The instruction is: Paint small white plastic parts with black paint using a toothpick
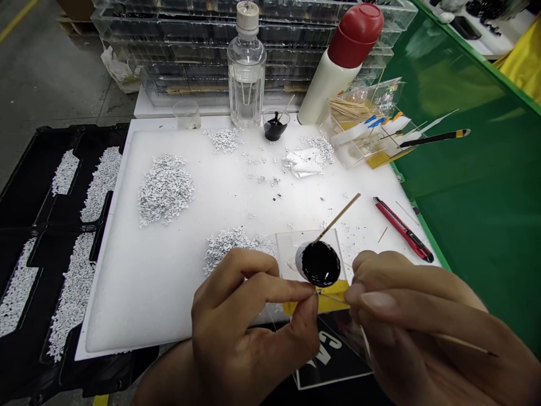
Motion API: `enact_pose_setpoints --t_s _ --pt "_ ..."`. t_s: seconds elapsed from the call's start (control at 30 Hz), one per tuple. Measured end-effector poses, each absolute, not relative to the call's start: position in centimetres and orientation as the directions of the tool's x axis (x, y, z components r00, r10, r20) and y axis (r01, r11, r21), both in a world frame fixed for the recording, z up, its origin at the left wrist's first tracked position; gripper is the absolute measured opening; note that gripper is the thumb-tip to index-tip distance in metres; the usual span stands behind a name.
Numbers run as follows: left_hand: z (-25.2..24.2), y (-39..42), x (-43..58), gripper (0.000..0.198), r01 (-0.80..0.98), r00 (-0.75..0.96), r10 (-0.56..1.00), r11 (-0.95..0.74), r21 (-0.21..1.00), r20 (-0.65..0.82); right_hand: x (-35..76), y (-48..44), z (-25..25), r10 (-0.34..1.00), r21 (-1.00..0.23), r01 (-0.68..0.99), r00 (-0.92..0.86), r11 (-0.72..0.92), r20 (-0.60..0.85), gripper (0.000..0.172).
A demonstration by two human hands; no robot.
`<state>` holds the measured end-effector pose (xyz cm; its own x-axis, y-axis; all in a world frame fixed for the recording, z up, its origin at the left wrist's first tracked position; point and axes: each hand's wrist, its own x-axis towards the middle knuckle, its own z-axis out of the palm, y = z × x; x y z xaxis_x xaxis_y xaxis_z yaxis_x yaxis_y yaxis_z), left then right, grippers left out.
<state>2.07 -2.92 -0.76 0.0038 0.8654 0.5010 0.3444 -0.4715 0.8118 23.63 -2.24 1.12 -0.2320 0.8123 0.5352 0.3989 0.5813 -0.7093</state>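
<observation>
My left hand (257,321) pinches a tiny white and dark piece (318,292) between thumb and forefinger. My right hand (406,316) is closed round a thin wooden stick (460,341), whose tip meets the piece. Just beyond the fingertips is a small cup of black paint (320,264), with another wooden stick (338,217) leaning in it. The cup is on a clear plate (285,245) with yellow tape (333,304). Behind my left hand lies a pile of small white pieces (232,242), partly hidden by it.
On the white board (122,293) are another white pile (165,189), crumpled tissue (303,162) and a red cutter (403,230). Behind stand a clear bottle (246,73), a black-filled cup (275,128), a red-capped flask (333,73) and a toothpick holder (353,141). Black trays (25,197) lie left.
</observation>
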Motion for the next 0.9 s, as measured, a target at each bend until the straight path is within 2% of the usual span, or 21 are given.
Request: enact_pose_setpoints --t_s 0.07,0.2,0.4,0.5,0.63,0.77,0.9 --pt "-0.8 -2.9 2.1 0.030 0.346 -0.005 0.865 -0.469 0.813 0.501 23.7 -2.3 1.0 0.829 -0.731 0.395 -0.214 0.557 0.516 0.022" --pt "-1.0 -2.9 2.2 0.028 0.347 -0.008 0.866 -0.466 0.814 0.499 23.1 -1.8 0.8 0.856 -0.764 0.393 -0.163 0.512 0.490 0.035" --pt "-1.0 -2.9 2.0 0.030 0.355 -0.007 0.863 -0.470 0.808 0.506 23.2 -2.2 -0.1 0.858 -0.767 0.389 -0.162 0.510 0.487 0.031" --pt "-1.1 -2.9 2.2 0.029 0.348 -0.020 0.864 -0.467 0.813 0.504 23.8 -2.5 -0.5 0.836 -0.751 0.373 -0.175 0.545 0.520 0.026" --pt "-1.1 -3.0 2.4 0.029 0.352 -0.038 0.863 -0.459 0.815 0.503 24.6 -2.4 -0.4 0.779 -0.706 0.330 -0.258 0.626 0.571 0.039" --pt "-0.8 -2.7 2.3 0.030 0.380 -0.019 0.858 -0.468 0.798 0.513 24.8 -1.9 0.2 0.790 -0.677 0.415 -0.236 0.608 0.565 0.036" --pt "-0.5 -2.4 2.2 0.032 0.409 0.026 0.852 -0.486 0.772 0.523 24.5 -1.3 0.6 0.764 -0.639 0.432 -0.242 0.637 0.598 0.041"
